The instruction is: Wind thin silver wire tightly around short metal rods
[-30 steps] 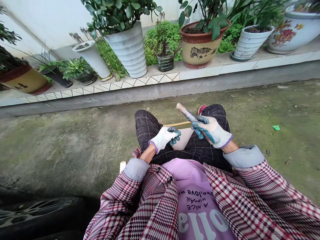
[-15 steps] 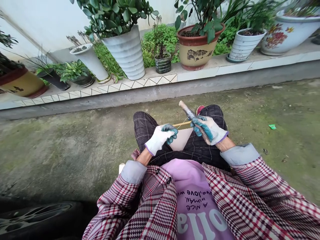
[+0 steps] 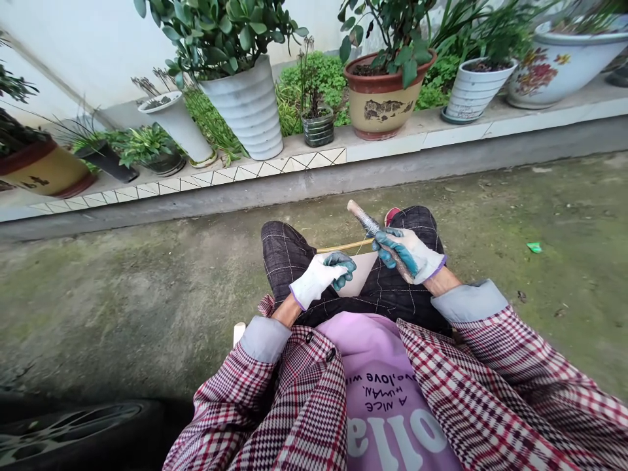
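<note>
The head view looks down on a seated person in a plaid jacket and a lilac shirt, knees in dark checked trousers [image 3: 289,252]. Both hands wear white gloves with teal-coated fingers.

The right hand [image 3: 409,254] is closed around a stick-like spool [image 3: 366,222] wound with grey thread. Its bare wooden tip points up and away from the trousers, towards the ledge. The fingers [image 3: 387,247] curl over the wound part, and the lower end of the spool runs under the palm.

The left hand [image 3: 321,278] lies over the left knee of the trousers, well to the left of the spool. Its fingers [image 3: 343,265] are bent narrow together against a pale flat sheet [image 3: 360,273] that lies between the knees; whether they actually pinch it I cannot tell. A thin tan rod [image 3: 343,247] runs across the trousers just beyond the left hand and reaches towards the spool. A fine thread seems to run from the spool down to it, too thin to be sure.

Beyond the trousers lies mossy concrete ground [image 3: 147,288], then a tiled ledge [image 3: 294,160] carrying a row of plant pots, among them a tall ribbed white pot [image 3: 252,108] and a brown-rimmed pot [image 3: 385,101]. A small green scrap [image 3: 534,247] lies on the ground well to the right of the trousers.
</note>
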A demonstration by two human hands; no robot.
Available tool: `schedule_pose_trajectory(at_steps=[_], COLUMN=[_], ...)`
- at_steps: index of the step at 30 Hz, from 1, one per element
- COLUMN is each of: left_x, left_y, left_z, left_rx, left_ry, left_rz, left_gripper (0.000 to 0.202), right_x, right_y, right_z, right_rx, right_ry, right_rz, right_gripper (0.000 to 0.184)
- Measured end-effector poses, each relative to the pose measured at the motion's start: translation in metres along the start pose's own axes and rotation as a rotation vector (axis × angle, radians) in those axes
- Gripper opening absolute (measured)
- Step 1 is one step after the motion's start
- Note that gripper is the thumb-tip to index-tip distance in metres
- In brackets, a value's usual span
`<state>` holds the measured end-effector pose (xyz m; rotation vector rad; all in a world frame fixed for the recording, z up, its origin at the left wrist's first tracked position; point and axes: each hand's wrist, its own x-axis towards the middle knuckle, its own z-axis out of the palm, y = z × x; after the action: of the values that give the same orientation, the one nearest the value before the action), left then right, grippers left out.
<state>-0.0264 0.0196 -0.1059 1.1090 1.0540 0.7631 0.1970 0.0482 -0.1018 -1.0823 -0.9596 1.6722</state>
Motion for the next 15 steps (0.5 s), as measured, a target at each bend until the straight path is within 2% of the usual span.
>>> schedule_pose_trajectory(at_steps=[3,6,10,12,13,15], left_x=[0.007,0.014,0.017,0.016,0.015,0.013], left_y=[-0.006,-0.01,-0.011,-0.01,-0.009,-0.007], left_z=[-0.005,-0.01,-0.016,-0.018,-0.019,-0.019], left_rx=[-0.027,0.039,0.349,0.568,0.688,0.931], left_ry=[-0.001,0.026,-0.034,-0.098,-0.123,-0.14], left_rz=[0.004,0.06,0.218,0.305,0.34,0.377], left_gripper=[0.025,0.021,0.015,0.017,0.018,0.021], right_x=[-0.004,-0.01,-0.015,-0.016,-0.016,-0.016], right_y=[-0.005,-0.01,-0.011,-0.007,-0.004,0.001], right_z=[-0.002,-0.004,-0.002,0.0,0.001,0.001], right_rx=[0.007,-0.049,-0.424,-0.594,-0.649,-0.705], right_ry=[-0.071,-0.208,-0.595,-0.712,-0.67,-0.415], right_rz=[0.005,0.037,0.21,0.268,0.254,0.157], right_gripper=[0.032,0.03,0.024,0.015,0.012,0.011])
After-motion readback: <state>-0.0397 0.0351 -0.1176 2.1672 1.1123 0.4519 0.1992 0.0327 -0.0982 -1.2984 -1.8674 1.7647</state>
